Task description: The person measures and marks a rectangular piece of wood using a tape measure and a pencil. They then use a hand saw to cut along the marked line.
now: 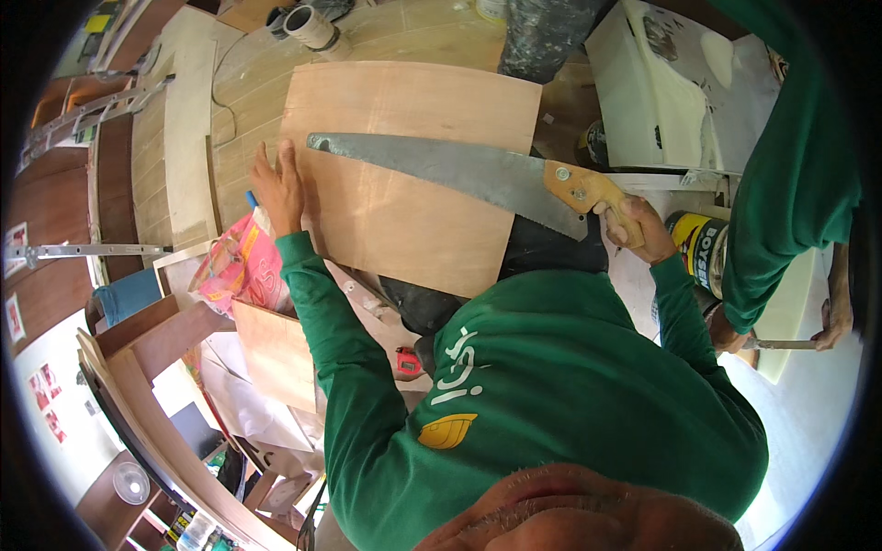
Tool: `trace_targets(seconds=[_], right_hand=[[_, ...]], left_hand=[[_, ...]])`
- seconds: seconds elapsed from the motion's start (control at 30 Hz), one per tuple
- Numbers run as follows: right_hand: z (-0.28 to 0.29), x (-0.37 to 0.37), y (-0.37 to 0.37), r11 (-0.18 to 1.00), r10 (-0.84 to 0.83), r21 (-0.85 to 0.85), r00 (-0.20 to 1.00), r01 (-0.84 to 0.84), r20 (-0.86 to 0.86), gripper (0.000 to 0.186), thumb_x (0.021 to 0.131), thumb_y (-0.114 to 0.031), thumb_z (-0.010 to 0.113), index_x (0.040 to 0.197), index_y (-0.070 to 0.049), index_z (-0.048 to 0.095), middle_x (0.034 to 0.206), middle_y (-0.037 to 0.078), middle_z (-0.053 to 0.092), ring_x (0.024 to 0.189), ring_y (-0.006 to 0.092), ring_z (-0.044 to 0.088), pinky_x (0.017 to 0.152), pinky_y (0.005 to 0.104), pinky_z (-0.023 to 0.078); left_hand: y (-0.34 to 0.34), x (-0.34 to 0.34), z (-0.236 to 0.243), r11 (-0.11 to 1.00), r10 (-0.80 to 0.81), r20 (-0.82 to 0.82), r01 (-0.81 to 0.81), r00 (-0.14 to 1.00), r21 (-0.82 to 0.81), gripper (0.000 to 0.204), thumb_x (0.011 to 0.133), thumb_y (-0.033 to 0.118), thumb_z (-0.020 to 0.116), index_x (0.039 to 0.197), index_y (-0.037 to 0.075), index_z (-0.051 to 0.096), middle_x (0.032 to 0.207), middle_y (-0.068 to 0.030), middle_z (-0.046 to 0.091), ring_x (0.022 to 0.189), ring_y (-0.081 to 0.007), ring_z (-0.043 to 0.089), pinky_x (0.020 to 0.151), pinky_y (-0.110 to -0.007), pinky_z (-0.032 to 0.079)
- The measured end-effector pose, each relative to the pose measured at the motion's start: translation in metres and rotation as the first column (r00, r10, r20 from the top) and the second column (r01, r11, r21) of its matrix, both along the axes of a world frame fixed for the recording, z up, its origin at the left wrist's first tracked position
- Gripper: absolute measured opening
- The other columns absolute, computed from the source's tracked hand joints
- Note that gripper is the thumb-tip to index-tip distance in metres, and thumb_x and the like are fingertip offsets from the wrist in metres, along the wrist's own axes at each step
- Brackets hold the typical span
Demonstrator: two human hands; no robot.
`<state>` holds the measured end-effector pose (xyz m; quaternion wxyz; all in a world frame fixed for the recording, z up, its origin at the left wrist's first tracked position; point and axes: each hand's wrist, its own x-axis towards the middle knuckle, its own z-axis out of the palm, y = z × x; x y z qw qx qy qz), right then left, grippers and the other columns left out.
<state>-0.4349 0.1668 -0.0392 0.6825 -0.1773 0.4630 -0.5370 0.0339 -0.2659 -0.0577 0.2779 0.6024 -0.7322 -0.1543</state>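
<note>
A rectangular plywood board lies across my lap. My left hand rests at its left edge with fingers stretched and apart, the thumb side against the wood. My right hand, beyond the board's right side, is closed around the wooden handle of a handsaw. The blade lies over the board, its tip pointing left toward my left hand and its teeth facing me. Whether the blade touches the wood I cannot tell.
At the right, another person's green sleeve and hand hold a thin tool beside a paint can. A white box stands far right. Near my left arm are a pink bag, wooden boxes and a red tape measure.
</note>
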Motion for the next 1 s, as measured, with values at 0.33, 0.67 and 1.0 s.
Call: trace_targets(seconds=[0.33, 0.67, 1.0], right_hand=[[-0.006, -0.013, -0.067, 0.973, 0.167, 0.015, 0.655, -0.230, -0.737, 0.048, 0.106, -0.037, 0.073, 0.134, 0.002, 0.071, 0.088, 0.004, 0.066, 0.080, 0.0124, 0.061, 0.073, 0.0324, 0.050], [-0.002, -0.020, -0.128, 0.934, 0.298, 0.078, 0.640, -0.348, -0.708, 0.049, 0.102, -0.040, 0.078, 0.133, -0.002, 0.078, 0.111, 0.015, 0.080, 0.099, 0.0206, 0.072, 0.091, 0.0360, 0.058], [-0.011, -0.020, -0.139, 0.937, 0.296, 0.097, 0.616, -0.335, -0.730, 0.048, 0.104, -0.040, 0.076, 0.139, -0.007, 0.077, 0.100, 0.014, 0.070, 0.100, 0.0242, 0.066, 0.096, 0.0390, 0.054]], left_hand=[[-0.011, -0.045, -0.011, 0.996, -0.083, 0.135, 0.078, 0.987, 0.039, 0.075, 0.098, 0.069, 0.071, 0.155, 0.021, 0.064, 0.150, -0.0256, 0.059, 0.143, -0.0426, 0.055, 0.119, -0.060, 0.041], [-0.029, -0.027, -0.018, 0.936, -0.344, -0.115, 0.350, 0.932, 0.043, 0.058, 0.099, 0.036, 0.084, 0.147, 0.007, 0.070, 0.157, -0.0257, 0.055, 0.150, -0.0393, 0.050, 0.124, -0.047, 0.039], [-0.041, -0.057, -0.006, 0.950, -0.304, -0.153, 0.311, 0.940, 0.025, 0.038, 0.101, 0.025, 0.083, 0.133, 0.004, 0.079, 0.150, -0.0222, 0.062, 0.145, -0.0332, 0.055, 0.122, -0.042, 0.042]])
